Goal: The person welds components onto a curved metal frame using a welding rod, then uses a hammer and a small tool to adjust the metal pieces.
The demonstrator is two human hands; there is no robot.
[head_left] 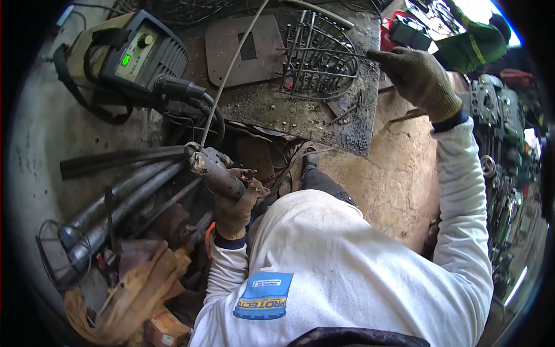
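My left hand (238, 203), in a worn tan glove, is closed around a dirty electrode holder (209, 168) with a thin welding rod (231, 66) rising from its jaws toward the top. My right hand (417, 76), also gloved, reaches far out and grips a thin metal rod (324, 52) that lies across a round wire basket frame (321, 55). The wire frame rests on a scorched steel bench plate (300, 110). A flat brown metal plate (245, 49) with a square hole lies beside the frame.
A welding machine (136, 55) with a green display and thick black cables stands at the upper left. Steel pipes (115, 202) and flat bars lie on the floor at left, with a brown cloth (133, 295) below them. Machinery (503, 115) crowds the right edge.
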